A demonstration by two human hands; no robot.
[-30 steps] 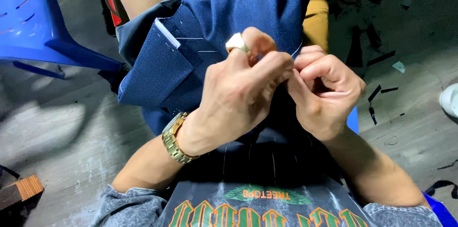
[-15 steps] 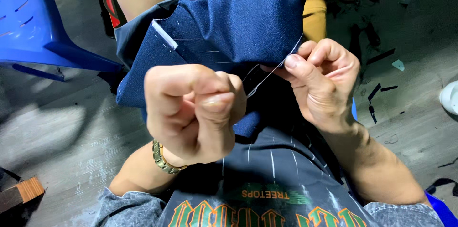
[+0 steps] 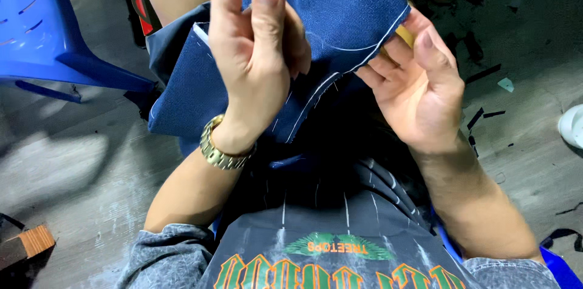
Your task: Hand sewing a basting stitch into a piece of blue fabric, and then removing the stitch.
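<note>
Head view: left hand (image 3: 255,52) raised, pinched; right hand (image 3: 413,91) cupping blue cloth (image 3: 346,10)

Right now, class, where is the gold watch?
The gold watch sits on the left wrist, left of centre in the head view, just below the raised left hand and against the blue cloth.
</note>
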